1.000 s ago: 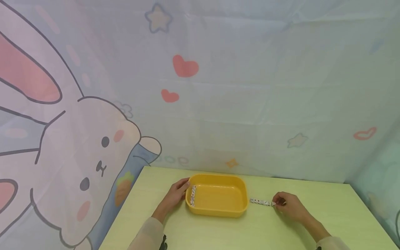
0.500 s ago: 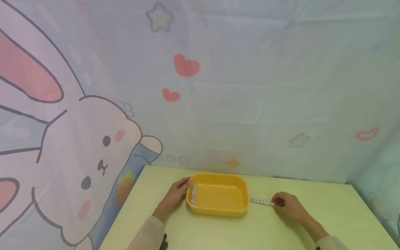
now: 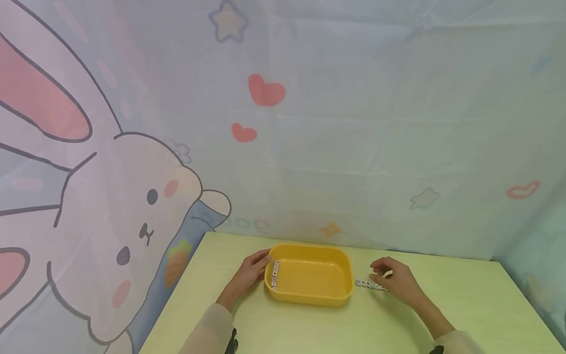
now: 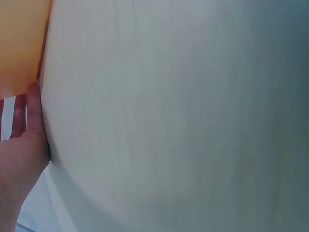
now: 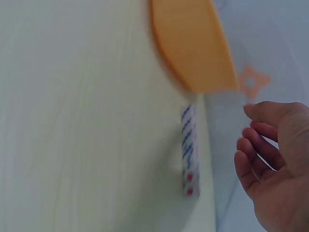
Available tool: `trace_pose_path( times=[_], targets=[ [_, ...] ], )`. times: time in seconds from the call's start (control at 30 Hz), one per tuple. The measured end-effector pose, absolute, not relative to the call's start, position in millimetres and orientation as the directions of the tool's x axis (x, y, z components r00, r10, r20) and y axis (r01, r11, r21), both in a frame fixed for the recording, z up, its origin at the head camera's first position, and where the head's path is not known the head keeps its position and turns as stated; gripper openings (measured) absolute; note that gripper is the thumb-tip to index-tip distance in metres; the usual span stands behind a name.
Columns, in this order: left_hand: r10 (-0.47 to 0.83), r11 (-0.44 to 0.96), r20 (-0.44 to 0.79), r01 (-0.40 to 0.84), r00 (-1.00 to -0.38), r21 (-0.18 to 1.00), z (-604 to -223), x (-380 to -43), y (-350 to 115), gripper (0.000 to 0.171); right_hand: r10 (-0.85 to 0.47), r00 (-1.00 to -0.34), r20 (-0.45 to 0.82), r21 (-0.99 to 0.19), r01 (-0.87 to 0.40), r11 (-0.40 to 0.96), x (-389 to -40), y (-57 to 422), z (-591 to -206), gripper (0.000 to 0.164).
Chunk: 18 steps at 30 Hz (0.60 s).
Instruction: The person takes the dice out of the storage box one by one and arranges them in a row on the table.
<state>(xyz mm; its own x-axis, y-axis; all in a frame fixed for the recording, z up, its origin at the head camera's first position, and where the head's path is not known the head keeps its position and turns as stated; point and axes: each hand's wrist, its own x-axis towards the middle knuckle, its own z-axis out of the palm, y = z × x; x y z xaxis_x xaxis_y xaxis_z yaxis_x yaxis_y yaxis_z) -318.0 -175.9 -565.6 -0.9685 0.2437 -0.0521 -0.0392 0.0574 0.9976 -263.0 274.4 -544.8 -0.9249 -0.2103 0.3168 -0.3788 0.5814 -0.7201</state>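
Note:
A yellow plastic tray (image 3: 309, 301) lies on the table, with a row of small white dice (image 3: 275, 274) along its left inner wall. My left hand (image 3: 248, 273) holds the tray's left end, fingertips at the rim; the left wrist view shows fingers (image 4: 34, 108) against its outer wall. Right of the tray, a second row of white dice (image 3: 364, 284) with red and dark dots lies end to end on the tabletop. Over its right part hovers my right hand (image 3: 398, 281), fingers loosely bent and holding nothing. The right wrist view shows this dice row (image 5: 189, 150) apart from the fingers.
The pale green table (image 3: 283, 329) reaches back to a fabric backdrop (image 3: 336, 147) printed with a rabbit, hearts and stars. Another backdrop panel (image 3: 541, 265) borders the table on the right.
My right hand pushed the end die leftward against the outer row, then let go and rose up and left over it. The left hand stays at the tray.

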Motion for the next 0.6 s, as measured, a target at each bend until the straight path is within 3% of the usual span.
trace_pose_path(
  times=[0.23,0.6],
  targets=[
    [0.243,0.052,-0.061,-0.05,-0.968,0.997,-564.8,-318.9,-177.0,0.05,-0.264,-0.885,0.384,-0.74,-0.465,0.485,-272.8,214.1,-528.3,0.019],
    [0.234,0.071,-0.06,-0.045,-0.97,0.997,-564.5,-318.2,-177.1,0.052,-0.433,-0.825,0.363,-0.756,-0.533,0.381,-291.0,131.7,-533.1,0.019]
  ],
)
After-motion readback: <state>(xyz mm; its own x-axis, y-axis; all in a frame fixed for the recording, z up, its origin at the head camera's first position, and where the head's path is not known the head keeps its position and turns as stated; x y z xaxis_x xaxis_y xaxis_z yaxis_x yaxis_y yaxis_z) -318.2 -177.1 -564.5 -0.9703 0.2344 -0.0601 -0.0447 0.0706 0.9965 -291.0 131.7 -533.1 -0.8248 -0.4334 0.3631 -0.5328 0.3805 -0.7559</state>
